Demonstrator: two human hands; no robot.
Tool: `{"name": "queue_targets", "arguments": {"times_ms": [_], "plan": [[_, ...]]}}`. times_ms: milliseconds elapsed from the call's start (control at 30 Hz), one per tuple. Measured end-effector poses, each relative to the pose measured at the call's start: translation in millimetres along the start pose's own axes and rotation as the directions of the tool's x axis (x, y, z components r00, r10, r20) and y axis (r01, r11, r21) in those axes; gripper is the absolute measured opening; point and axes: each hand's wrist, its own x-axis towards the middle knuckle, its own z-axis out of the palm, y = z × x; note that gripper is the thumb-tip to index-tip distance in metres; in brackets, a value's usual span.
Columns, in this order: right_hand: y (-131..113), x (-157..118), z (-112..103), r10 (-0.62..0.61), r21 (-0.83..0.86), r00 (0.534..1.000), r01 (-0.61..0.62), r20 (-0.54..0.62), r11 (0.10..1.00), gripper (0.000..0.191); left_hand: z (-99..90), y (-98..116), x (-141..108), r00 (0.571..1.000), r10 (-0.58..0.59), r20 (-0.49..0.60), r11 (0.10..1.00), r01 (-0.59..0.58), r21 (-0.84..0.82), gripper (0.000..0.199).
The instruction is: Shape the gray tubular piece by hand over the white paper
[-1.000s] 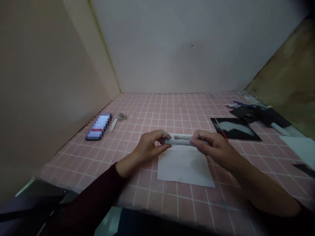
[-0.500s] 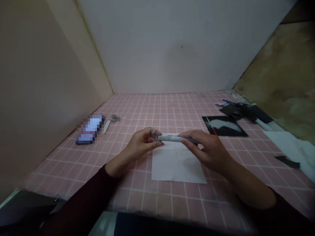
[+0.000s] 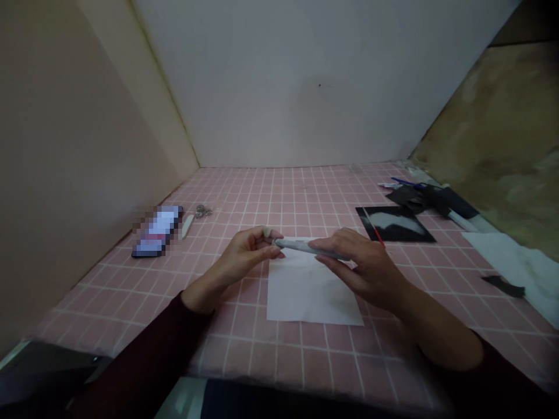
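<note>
Grey tube [image 3: 294, 245] lies over the white paper [image 3: 312, 291] toward the front edge of the bench [image 3: 174, 302], its long axis nearly parallel to that edge, left hand [image 3: 244, 250] pinching its left end, right hand [image 3: 364, 256] its right part.

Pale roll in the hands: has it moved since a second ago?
Yes. Against the white sheet, the pale roll has tilted from nearly level: its left end now sits higher in the picture than its right.
</note>
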Motion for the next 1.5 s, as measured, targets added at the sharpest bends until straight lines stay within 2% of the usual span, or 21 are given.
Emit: {"name": "queue_targets", "arguments": {"times_ms": [267, 433, 533, 667, 733, 867, 933, 1000, 1100, 1200, 1300, 1433, 1500], "plan": [[-1.9, -1.1, -1.5, -0.034, 0.0, 0.999, 0.034, -0.004, 0.999, 0.022, -0.8, -1.5, 1.1, 1.0, -0.004, -0.008, 1.0, 0.004, -0.003, 0.027], [-6.0, -0.5, -1.8, -0.071, -0.032, 0.997, 0.071, 0.011, 0.997, 0.026, -4.0, 0.4, 0.7, 0.996, -0.05, 0.071, 0.999, 0.049, 0.024, 0.023], [-8.7, -0.3, -1.0, -0.059, 0.013, 0.998, 0.059, 0.025, 0.998, 0.024, -5.1, 0.6, 0.6, 0.994, -0.054, 0.093, 0.997, 0.049, 0.053, 0.023], [-10.4, -1.6, 2.8, 0.044, 0.142, 0.999, -0.045, 0.014, 0.989, 0.022, -3.7, 0.2, -0.5, 0.996, -0.043, 0.084, 0.996, 0.036, 0.079, 0.026], [-10.2, -1.9, 5.7, 0.146, 0.218, 0.989, -0.15, 0.031, 0.964, 0.021, -1.8, 0.1, -1.9, 0.995, -0.034, 0.09, 0.994, 0.024, 0.104, 0.027], [-8.4, -0.2, 12.8, 0.412, 0.425, 0.908, -0.405, 0.079, 0.81, 0.017, 3.5, 1.1, -5.3, 0.992, 0.075, 0.098, 0.941, -0.103, 0.321, 0.025], [-6.6, 1.1, 15.6, 0.473, 0.488, 0.871, -0.472, 0.13, 0.734, 0.025, 5.4, 2.1, -6.5, 0.982, 0.15, 0.117, 0.863, -0.188, 0.469, 0.021], [-4.2, 1.7, 16.6, 0.492, 0.475, 0.848, -0.522, 0.198, 0.709, 0.033, 5.6, 3.1, -6.9, 0.972, 0.189, 0.141, 0.798, -0.235, 0.555, 0.019], [-0.7, 0.4, 14.8, 0.474, 0.381, 0.842, -0.54, 0.258, 0.751, 0.022, 2.2, 4.2, -6.7, 0.967, 0.22, 0.129, 0.762, -0.253, 0.596, 0.019], [-0.3, -1.5, 13.2, 0.428, 0.314, 0.876, -0.48, 0.222, 0.819, 0.017, -1.3, 4.4, -6.3, 0.963, 0.248, 0.109, 0.74, -0.261, 0.621, 0.02], [-4.3, -1.3, 16.3, 0.388, 0.287, 0.898, -0.435, 0.205, 0.854, 0.01, 0.8, 3.9, -6.4, 0.958, 0.254, 0.134, 0.723, -0.28, 0.631, 0.021], [-9.0, 1.4, 22.5, 0.384, 0.286, 0.882, -0.456, 0.274, 0.843, 0.027, 7.7, 4.8, -7.9, 0.94, 0.256, 0.224, 0.673, -0.34, 0.657, 0.02], [-7.0, 2.4, 20.5, 0.379, 0.286, 0.878, -0.458, 0.292, 0.842, 0.031, 7.9, 6.7, -8.4, 0.937, 0.264, 0.228, 0.656, -0.348, 0.67, 0.019]]}}
